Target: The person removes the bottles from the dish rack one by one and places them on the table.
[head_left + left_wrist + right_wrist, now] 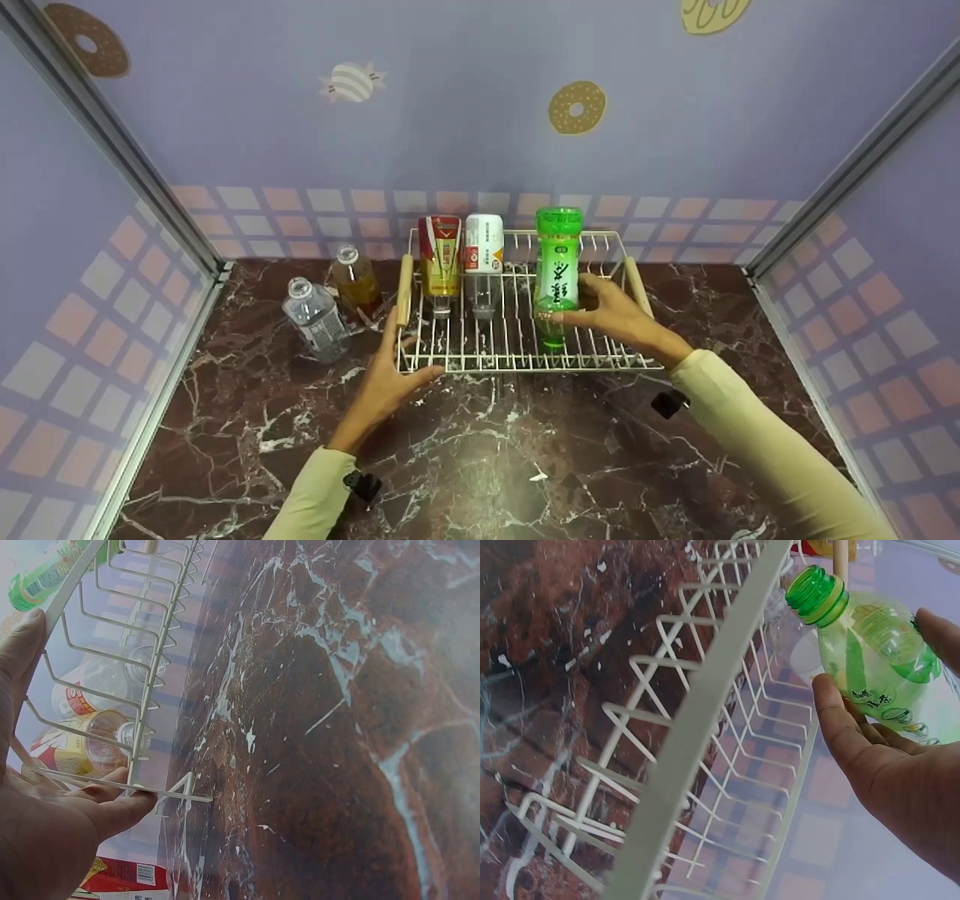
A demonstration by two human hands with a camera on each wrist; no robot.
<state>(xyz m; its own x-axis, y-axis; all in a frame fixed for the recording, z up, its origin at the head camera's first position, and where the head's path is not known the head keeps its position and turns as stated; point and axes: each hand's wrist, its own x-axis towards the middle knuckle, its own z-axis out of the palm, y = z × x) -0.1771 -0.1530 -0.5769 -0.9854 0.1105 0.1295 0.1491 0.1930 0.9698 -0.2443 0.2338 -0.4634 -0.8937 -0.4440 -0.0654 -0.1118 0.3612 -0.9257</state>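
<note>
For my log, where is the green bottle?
In the head view, the green bottle is upside down in the right hand, at the rack, right of the white-labelled bottle.

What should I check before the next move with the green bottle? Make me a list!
1. Right hand holds the green bottle: ok.
2. Green bottle is upside down, with its cap off: ok.
3. Left hand holds the left end of the wire rack: ok.
4. Green bottle's neck rests on the rack's wires: cannot tell.
5. Red-and-yellow bottle and white-labelled bottle are upside down in the rack: ok.
6. Clear bottle and amber bottle are in the rack too: not ok, they stand outside it.
</note>
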